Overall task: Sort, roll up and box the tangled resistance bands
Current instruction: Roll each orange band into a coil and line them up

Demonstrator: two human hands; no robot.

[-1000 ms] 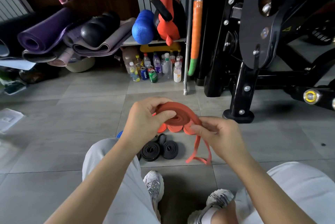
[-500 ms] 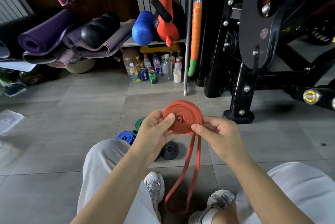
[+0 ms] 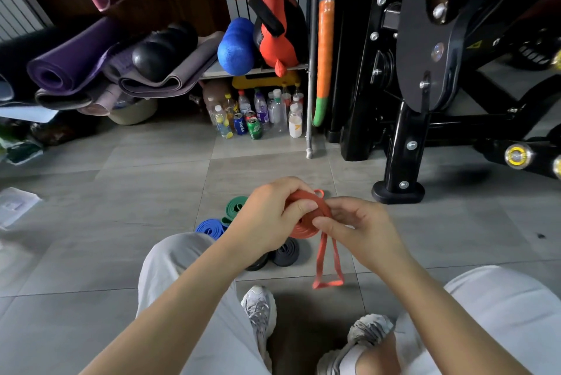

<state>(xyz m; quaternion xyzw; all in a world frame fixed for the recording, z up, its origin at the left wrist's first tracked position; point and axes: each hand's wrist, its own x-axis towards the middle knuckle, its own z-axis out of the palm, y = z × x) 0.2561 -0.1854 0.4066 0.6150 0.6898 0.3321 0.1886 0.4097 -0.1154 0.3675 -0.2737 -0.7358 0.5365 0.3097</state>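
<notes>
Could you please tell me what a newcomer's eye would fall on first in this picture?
The hands at centre draw the eye: the left hand grips a half-rolled orange band while the right hand pinches it, its loose tail hanging down. On the floor just beyond lie a rolled green band, a blue band and black bands. A black gym machine fills the right, and rolled mats pile up at the left.

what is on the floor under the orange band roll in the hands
Two rolled black bands lie below the orange roll, a blue roll and a green roll left of them. The left hand hides the rest.
</notes>
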